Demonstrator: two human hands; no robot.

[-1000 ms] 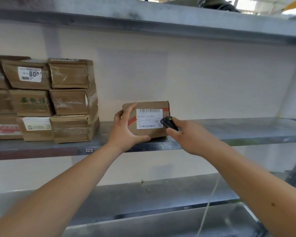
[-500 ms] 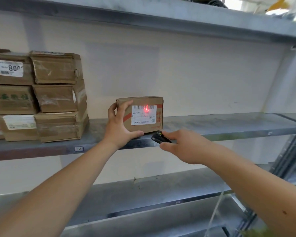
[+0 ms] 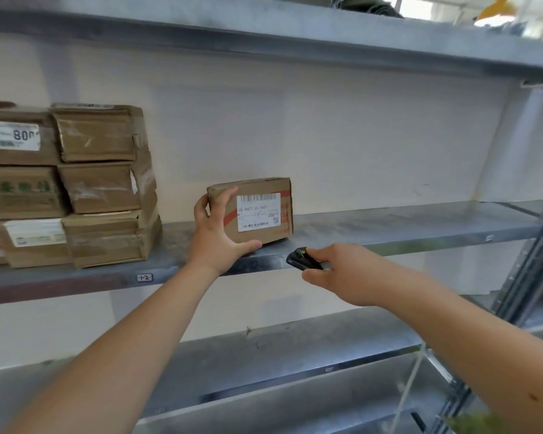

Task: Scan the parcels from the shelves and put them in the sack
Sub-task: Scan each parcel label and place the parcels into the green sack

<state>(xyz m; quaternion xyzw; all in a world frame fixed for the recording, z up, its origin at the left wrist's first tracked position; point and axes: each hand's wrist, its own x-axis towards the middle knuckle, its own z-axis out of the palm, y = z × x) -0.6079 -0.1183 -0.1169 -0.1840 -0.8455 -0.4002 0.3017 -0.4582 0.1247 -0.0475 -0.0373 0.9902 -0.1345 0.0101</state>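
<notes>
Hands outstretched: left hand [image 3: 215,234] grips parcel [image 3: 257,211] upright on shelf [image 3: 389,228], right hand [image 3: 345,274] pinches scanner [image 3: 301,259].

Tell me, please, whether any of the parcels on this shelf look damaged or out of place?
The stacked boxes at the left look battered: crumpled corners, wrinkled tape, edges out of line. The parcel gripped by the left hand stands tilted but looks intact. The right hand holds the scanner.
</notes>
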